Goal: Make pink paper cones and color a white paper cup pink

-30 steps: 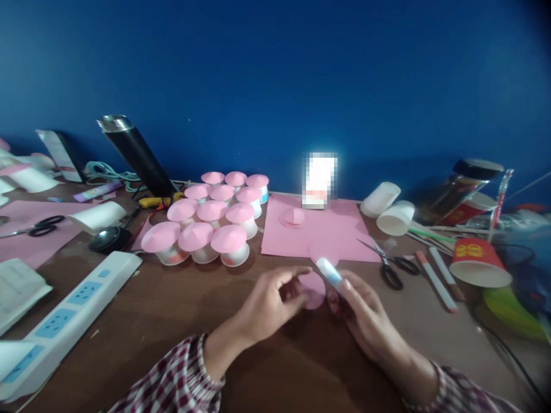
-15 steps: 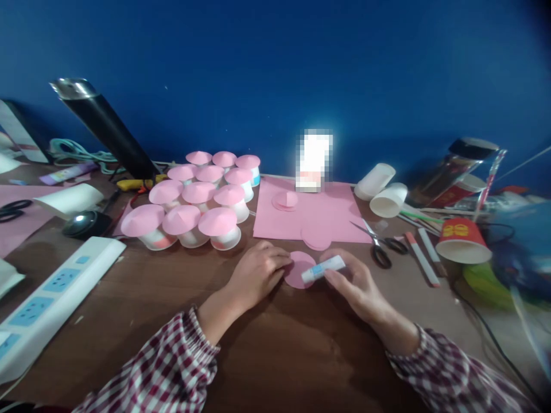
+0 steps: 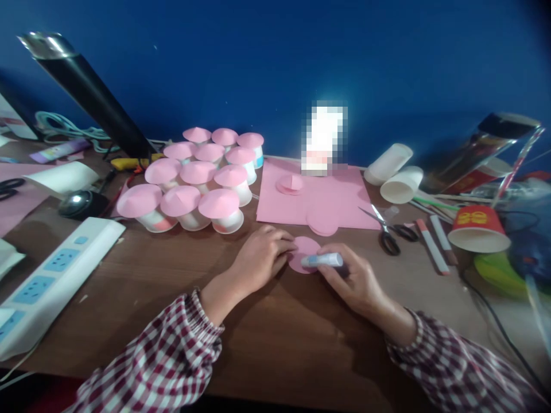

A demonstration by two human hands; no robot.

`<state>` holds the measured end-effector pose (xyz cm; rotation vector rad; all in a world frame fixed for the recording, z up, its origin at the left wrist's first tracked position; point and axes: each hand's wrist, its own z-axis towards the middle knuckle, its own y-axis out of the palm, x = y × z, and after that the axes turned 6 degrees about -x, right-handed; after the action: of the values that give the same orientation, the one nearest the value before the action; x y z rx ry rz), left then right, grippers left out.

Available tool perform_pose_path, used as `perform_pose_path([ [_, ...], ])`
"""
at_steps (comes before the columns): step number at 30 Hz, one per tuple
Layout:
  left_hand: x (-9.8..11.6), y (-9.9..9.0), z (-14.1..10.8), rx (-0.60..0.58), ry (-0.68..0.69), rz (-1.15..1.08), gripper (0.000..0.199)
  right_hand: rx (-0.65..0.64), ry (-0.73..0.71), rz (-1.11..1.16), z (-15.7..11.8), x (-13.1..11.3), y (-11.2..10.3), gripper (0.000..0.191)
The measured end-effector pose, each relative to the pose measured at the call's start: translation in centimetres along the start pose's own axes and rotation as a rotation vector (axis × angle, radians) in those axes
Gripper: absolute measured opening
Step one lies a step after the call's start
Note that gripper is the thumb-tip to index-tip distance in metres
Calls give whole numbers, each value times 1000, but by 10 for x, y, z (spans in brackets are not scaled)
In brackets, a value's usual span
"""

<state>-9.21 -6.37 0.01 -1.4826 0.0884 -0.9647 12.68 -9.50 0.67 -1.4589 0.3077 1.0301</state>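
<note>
My right hand (image 3: 355, 278) grips a white-and-blue glue stick (image 3: 322, 260), its tip against a flat pink paper circle (image 3: 301, 246) on the table. Curled fingers of my left hand (image 3: 262, 255) hold that circle at its left edge. Just beyond it, more pink circles (image 3: 323, 222) overlap the front edge of a pink paper sheet (image 3: 271, 203). A folded pink piece (image 3: 290, 183) rests on the sheet. To the left stand several upturned paper cups (image 3: 228, 222) topped with pink paper cones (image 3: 218, 203).
Black-handled scissors (image 3: 390, 238), two markers (image 3: 431, 246), white cups (image 3: 390, 163) and a red cup (image 3: 479, 226) lie to the right. A power strip (image 3: 92, 246) and a black flask (image 3: 94, 103) are on the left. A lit, blurred-out screen (image 3: 325, 137) leans against the wall.
The view has tilted down and shifted slightly. In my right hand the glue stick has swung to nearly level, its tip now further in on the circle. My left hand keeps its hold.
</note>
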Motion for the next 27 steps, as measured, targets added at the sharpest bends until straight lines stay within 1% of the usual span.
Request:
perform_pose_path([
  [4, -1, 0, -1, -2, 9, 15, 25, 12, 89, 27, -1, 1, 0, 17],
  [7, -1, 1, -1, -8, 15, 25, 25, 18, 164, 123, -2, 3, 1, 17],
  [9, -1, 2, -1, -15, 10, 36, 26, 30, 175, 192, -1, 3, 1, 19],
  [12, -1, 2, -1, -26, -8, 50, 26, 29, 149, 212, 0, 3, 0, 21],
  [18, 0, 2, 0, -22, 0, 55, 25, -29, 65, 72, -1, -1, 2, 15],
  [21, -1, 2, -1, -28, 1, 55, 24, -30, 24, 45, 0, -2, 3, 14],
  [27, 0, 2, -1, -35, -18, 56, 23, -39, -9, -7, -1, -1, 4, 14],
])
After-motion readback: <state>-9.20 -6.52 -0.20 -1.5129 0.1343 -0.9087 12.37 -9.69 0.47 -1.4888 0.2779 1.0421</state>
